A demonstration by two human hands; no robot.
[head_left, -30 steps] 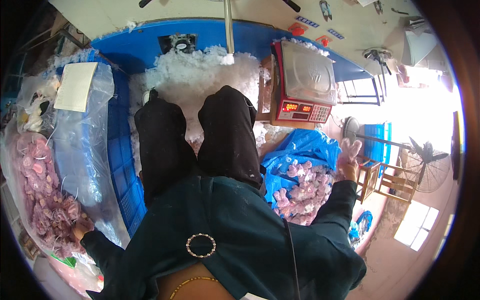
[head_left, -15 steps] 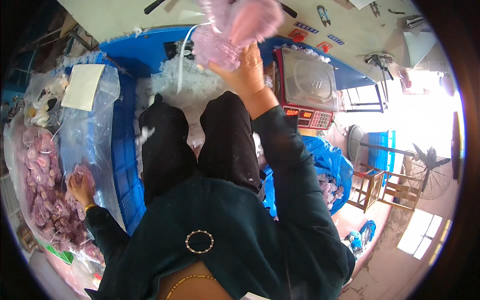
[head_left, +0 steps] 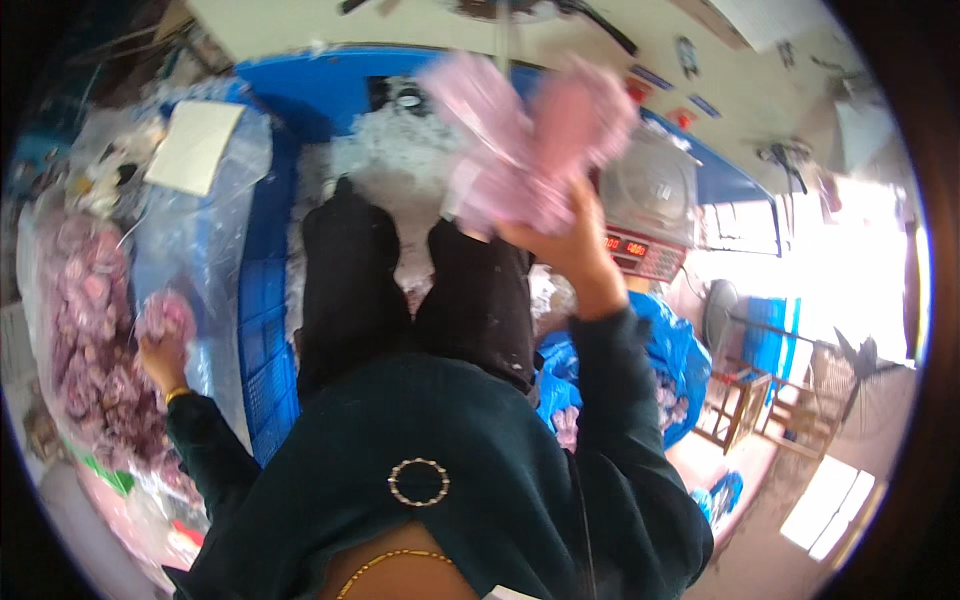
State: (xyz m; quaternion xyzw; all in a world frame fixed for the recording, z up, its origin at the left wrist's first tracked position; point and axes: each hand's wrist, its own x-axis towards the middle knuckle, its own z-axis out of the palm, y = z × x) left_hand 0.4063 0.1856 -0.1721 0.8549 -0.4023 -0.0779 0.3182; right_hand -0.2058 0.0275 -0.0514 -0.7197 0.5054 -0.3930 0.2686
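Note:
My right hand (head_left: 575,250) is closed round the lower part of a pink plush rabbit (head_left: 530,150), whose two long ears point up; motion blurs it. It is held over my right knee, in front of the table edge. On the left, my left hand (head_left: 160,362) is closed on a pink plush piece (head_left: 165,315), beside a clear plastic bag (head_left: 38,290) full of similar pink plush pieces (head_left: 90,330). Part of the left fingers is hidden by the fur.
Blue crates (head_left: 265,340) stand at my left, with clear plastic sheeting (head_left: 190,230) and a pale paper sheet (head_left: 195,147) beside them. A red scale (head_left: 655,258) with a steel plate is at the right. Nearby, a blue bag (head_left: 680,340) holds pink pieces. White fluff (head_left: 400,145) lies ahead.
My right hand has brought the plush rabbit nearer to me and to the right, away from the table. My left hand stays beside the clear bag with its piece. The whole view has shifted slightly.

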